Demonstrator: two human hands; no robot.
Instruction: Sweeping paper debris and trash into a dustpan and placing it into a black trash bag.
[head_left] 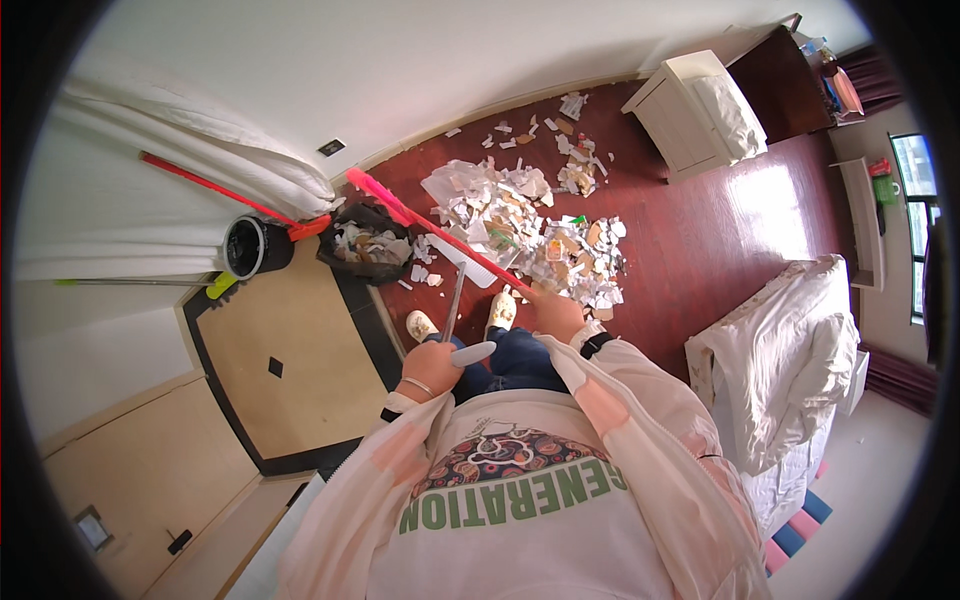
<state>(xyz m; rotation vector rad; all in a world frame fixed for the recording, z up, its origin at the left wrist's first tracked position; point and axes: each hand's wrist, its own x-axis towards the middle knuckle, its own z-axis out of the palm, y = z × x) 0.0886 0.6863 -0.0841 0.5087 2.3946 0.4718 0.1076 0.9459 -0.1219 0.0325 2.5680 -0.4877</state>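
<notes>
My left hand (430,368) is closed around the thin grey pole (455,305) of a long-handled dustpan. A pale rounded end (473,353) sticks out beside my fingers. The white pan (478,265) rests low by the scrap pile, partly hidden behind the broom. My right hand (558,315) grips the red stick of a broom (460,245), held aslant to the far left. Its pink bristles (380,196) are raised near a black bag (365,245) of scraps. A big heap of torn paper and cardboard (490,205) lies on the red floor ahead.
A black bucket (257,248) stands left, with a red-handled tool (215,190) and a yellow-green brush (220,287) beside it. Scraps (575,165) trail along the wall. A white cabinet (690,120) stands far right; a cloth-covered bed (775,360) is at my right.
</notes>
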